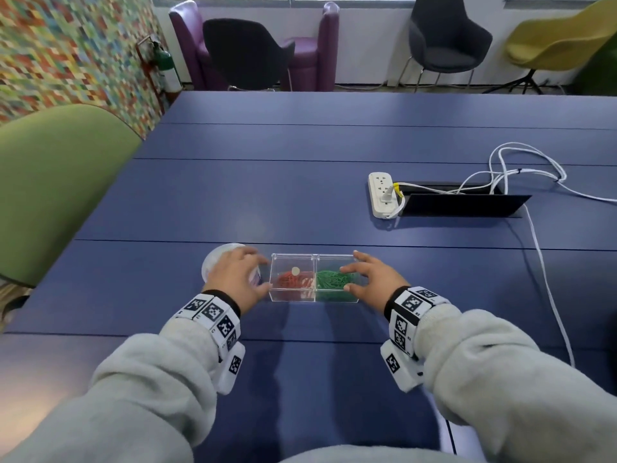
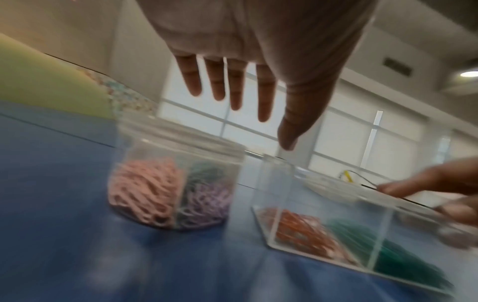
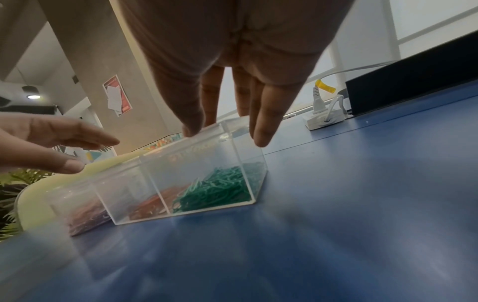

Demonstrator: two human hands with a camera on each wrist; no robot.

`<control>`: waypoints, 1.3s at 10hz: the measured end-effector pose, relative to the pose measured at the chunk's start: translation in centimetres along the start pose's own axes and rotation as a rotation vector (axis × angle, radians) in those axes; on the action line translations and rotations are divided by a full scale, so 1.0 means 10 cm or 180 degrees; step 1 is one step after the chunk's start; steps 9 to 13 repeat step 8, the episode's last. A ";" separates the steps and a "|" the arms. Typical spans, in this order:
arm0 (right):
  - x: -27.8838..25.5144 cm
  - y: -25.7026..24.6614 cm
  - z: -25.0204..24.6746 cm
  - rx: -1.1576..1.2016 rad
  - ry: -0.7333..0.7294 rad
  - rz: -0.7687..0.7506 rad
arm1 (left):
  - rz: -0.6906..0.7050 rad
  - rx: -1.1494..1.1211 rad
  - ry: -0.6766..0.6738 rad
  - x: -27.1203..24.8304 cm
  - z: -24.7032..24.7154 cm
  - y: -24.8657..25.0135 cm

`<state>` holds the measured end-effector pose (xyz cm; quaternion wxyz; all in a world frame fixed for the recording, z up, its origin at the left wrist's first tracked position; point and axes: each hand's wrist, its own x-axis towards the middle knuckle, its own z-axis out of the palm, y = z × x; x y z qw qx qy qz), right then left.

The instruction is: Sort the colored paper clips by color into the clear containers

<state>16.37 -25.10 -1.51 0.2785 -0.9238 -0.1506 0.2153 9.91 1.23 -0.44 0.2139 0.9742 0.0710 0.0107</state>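
Observation:
A clear two-compartment box (image 1: pixel 314 297) stands on the blue table. Its left half holds red-orange clips (image 1: pixel 292 280), its right half green clips (image 1: pixel 334 279). A small pale disc (image 1: pixel 295 271) shows over the red side. Left of the box stands a round clear jar (image 2: pixel 175 183) with pink, green and purple clips. My left hand (image 1: pixel 260 274) hovers over the jar with fingers straight and spread, holding nothing. My right hand (image 1: pixel 349 279) is at the box's right end, fingers extended; in the right wrist view its thumb (image 3: pixel 191 128) touches the box's top edge (image 3: pixel 207 132).
A white power strip (image 1: pixel 384 195) with white cables (image 1: pixel 534 248) lies at the back right beside a dark cable hatch (image 1: pixel 460 205). A green chair (image 1: pixel 50 182) stands at the table's left edge. More chairs stand beyond the far edge.

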 end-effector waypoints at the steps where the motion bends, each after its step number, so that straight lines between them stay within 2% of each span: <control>1: 0.08 -0.06 -0.03 -0.0142 -0.0034 0.0041 | -0.0757 0.0389 -0.0239 0.06 -0.12 -0.24; 2: 0.16 -0.10 -0.06 -0.0227 -0.0030 0.0052 | -0.0886 0.0255 -0.0723 0.10 -0.12 -0.45; 6: 0.30 -0.19 -0.07 -0.0435 -0.0158 0.0085 | -0.0834 0.0416 -0.0945 0.28 -0.23 -0.31; 7: 0.31 -0.18 -0.07 -0.0467 -0.0142 0.0046 | -0.0906 0.0286 -0.0929 0.25 -0.23 -0.29; 8: 0.31 -0.17 -0.06 -0.0426 -0.0039 -0.0028 | -0.0840 0.0096 -0.0699 0.21 -0.26 -0.25; 13: 0.31 -0.17 -0.06 -0.0426 -0.0039 -0.0028 | -0.0840 0.0096 -0.0699 0.21 -0.26 -0.25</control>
